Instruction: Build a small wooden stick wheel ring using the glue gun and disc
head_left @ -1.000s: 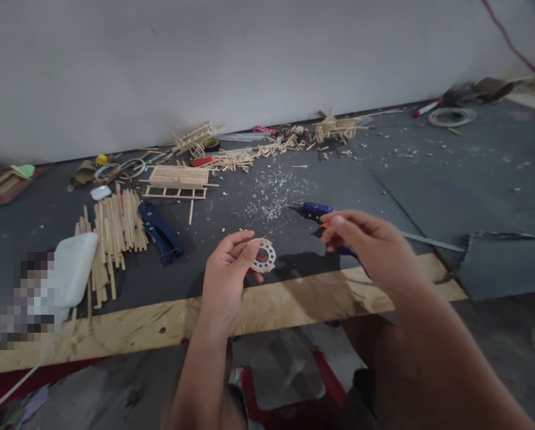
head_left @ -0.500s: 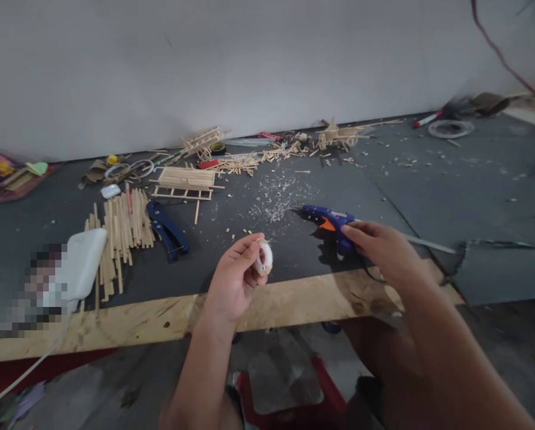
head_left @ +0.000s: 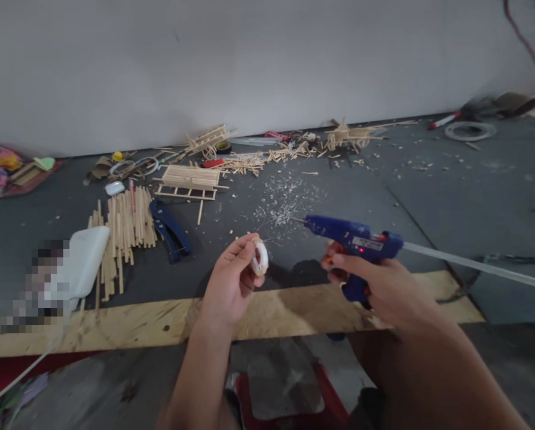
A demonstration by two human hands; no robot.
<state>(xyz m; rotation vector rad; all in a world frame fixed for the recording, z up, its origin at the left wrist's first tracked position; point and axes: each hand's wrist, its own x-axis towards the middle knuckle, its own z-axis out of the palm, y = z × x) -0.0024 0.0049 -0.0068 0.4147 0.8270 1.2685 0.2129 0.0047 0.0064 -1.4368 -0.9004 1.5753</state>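
My left hand [head_left: 231, 279] pinches a small pale wheel-shaped ring [head_left: 260, 257] between thumb and fingers, held just above the table's front edge. My right hand [head_left: 375, 285] grips a blue glue gun [head_left: 354, 240] by its handle, lifted off the table, with its nozzle pointing left toward the ring. A clear glue stick [head_left: 477, 264] juts out of the gun's back to the right. A red light glows on the gun's body.
The dark mat [head_left: 428, 191] on a plywood table [head_left: 128, 322] carries blue cutters [head_left: 171, 227], a bundle of wooden sticks [head_left: 121, 224], a stick-built frame [head_left: 189, 179], small stick models [head_left: 348, 136] by the wall, shavings [head_left: 280, 203] and a white case [head_left: 81, 263].
My right hand took hold of the glue gun lying on the mat and lifted it, nozzle toward the ring. My left hand turned the ring edge-on and kept holding it.
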